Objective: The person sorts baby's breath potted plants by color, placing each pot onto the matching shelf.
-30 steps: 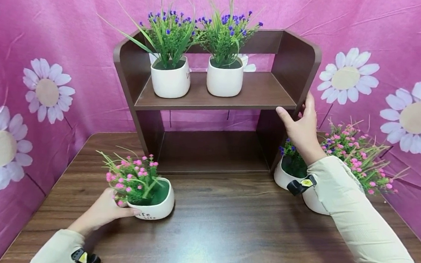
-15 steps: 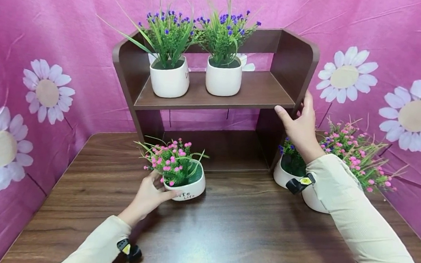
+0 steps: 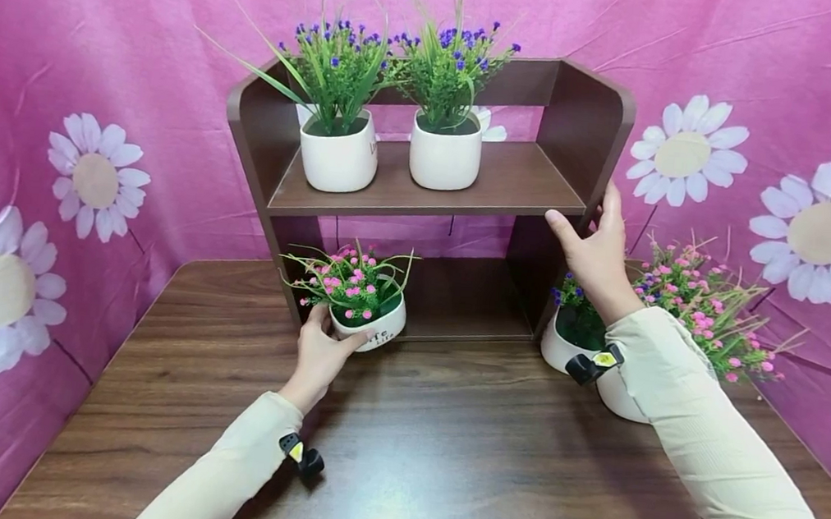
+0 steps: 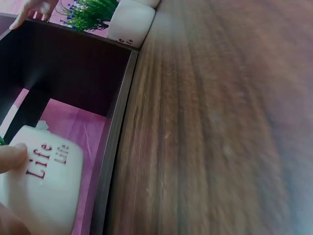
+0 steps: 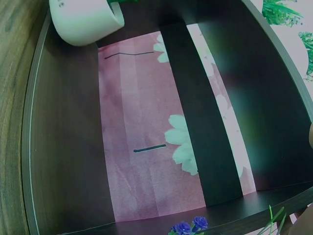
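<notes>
Presently, in the head view, we see the left hand (image 3: 320, 356) left of centre, its fingers and thumb holding a white pink-flowered pot (image 3: 383, 324) by its side. The pot is at the front of the lower compartment of a dark brown shelf (image 3: 522, 176), near the left side panel; we cannot tell whether its base touches the lower board. In the left wrist view we read "Life" twice on its wall, beside the thumb.

Right of centre, the right hand (image 3: 597, 255) grips the shelf's right side panel, thumb at the front edge, the other fingers on the outer face.

On the upper board, we note two purple-flowered pots: the left pot (image 3: 338, 160) and the right pot (image 3: 444, 161), both upright and slightly apart. At the right of the frame, a third purple-flowered pot (image 3: 562, 348) and a second pink-flowered pot (image 3: 622, 397) stand on the wood-grained table (image 3: 458, 453), partly hidden by the right forearm. Behind, we record a pink backdrop (image 3: 178, 90) with large white daisies.
</notes>
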Demonstrator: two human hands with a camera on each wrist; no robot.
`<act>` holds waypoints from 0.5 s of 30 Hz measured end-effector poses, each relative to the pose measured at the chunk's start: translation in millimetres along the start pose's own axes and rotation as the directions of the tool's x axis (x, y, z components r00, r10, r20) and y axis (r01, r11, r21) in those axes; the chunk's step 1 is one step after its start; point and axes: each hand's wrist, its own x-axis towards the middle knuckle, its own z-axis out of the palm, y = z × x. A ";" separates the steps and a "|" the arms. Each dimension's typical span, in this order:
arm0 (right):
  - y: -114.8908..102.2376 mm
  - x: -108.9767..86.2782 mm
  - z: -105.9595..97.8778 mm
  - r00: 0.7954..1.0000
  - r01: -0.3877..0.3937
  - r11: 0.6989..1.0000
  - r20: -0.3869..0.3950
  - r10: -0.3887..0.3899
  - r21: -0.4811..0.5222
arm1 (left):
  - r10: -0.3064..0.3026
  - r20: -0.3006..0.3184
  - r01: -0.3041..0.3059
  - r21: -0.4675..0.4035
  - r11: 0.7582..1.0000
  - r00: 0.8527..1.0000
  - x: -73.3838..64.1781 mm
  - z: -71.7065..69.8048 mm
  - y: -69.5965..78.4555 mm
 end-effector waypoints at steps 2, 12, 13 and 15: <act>0.2 -0.2 0.1 1.000 -0.002 1.000 -0.002 0.002 0.001 | 0.010 -0.045 -0.010 -0.002 1.000 0.999 4.5 5.0 -2.2; -2.9 -2.0 -0.1 1.000 -0.006 1.000 -0.012 0.006 -0.002 | -0.040 -0.275 0.053 0.043 0.998 0.961 23.2 31.7 -3.7; -2.6 -1.8 -0.2 1.000 -0.008 1.000 -0.011 0.008 -0.001 | -0.052 -0.297 0.067 0.041 0.997 0.953 24.6 33.8 -4.1; -2.1 -1.5 -0.5 1.000 -0.012 1.000 -0.007 0.012 -0.001 | -0.072 -0.343 0.092 0.042 0.995 0.937 26.9 37.6 -4.6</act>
